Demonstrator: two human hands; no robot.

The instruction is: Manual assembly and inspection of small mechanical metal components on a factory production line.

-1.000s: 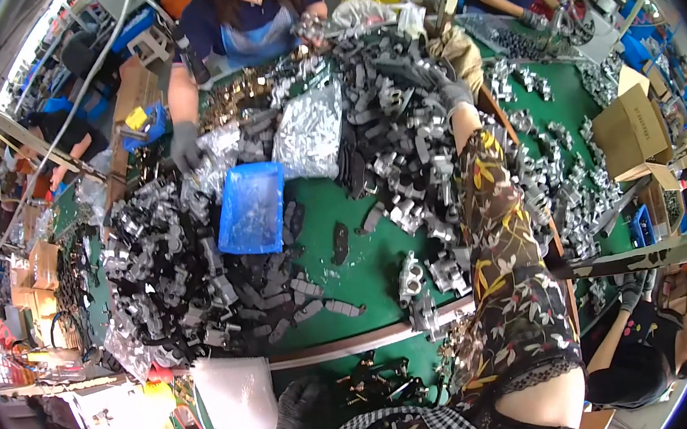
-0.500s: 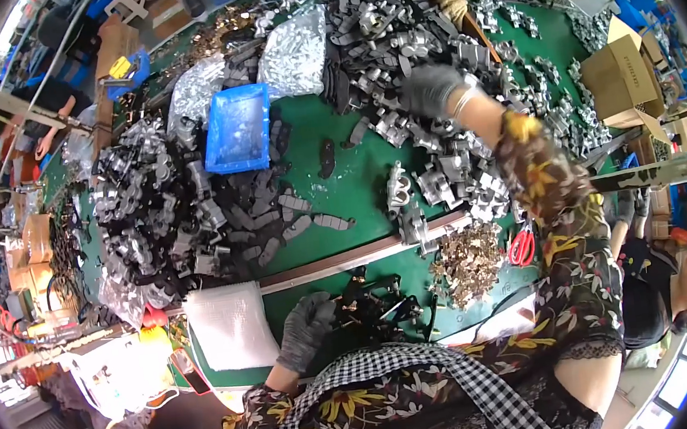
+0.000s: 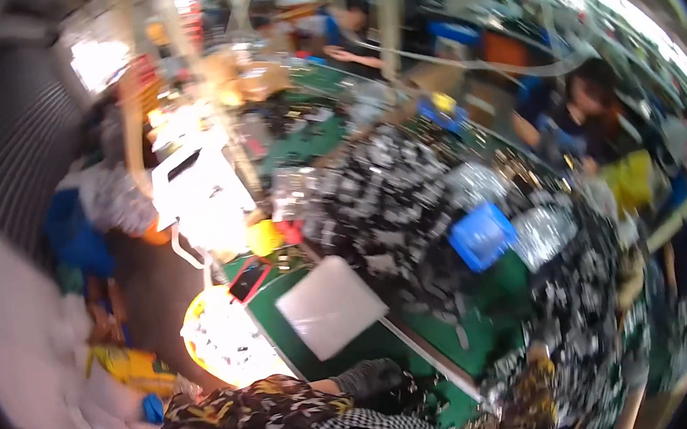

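Observation:
The picture is smeared by motion. My left hand (image 3: 369, 377), in a grey glove, lies low at the table's near edge, beside dark parts (image 3: 425, 390); its fingers are too blurred to read. My right arm, in a flowered sleeve (image 3: 531, 391), reaches toward a heap of metal castings (image 3: 570, 299). The right hand itself blends into that heap, so its grip does not show. Left of the table's brown divider strip (image 3: 434, 357) is a white packing sheet stack (image 3: 328, 310). Beyond the strip, flat dark pads (image 3: 443, 283) lie loose on the green tabletop (image 3: 489, 325).
A blue tray (image 3: 482, 236) stands among clear plastic bags (image 3: 542, 235) and another metal heap (image 3: 381, 177). At the left are a phone (image 3: 250, 280), a glaring white box (image 3: 204, 200) and an orange-rimmed basin (image 3: 235, 335). Co-workers (image 3: 588, 109) sit across the table.
The view has swung sharply to the left, so the table now appears slanted on the right side. My left hand stays near the dark parts; my right hand no longer shows distinctly.

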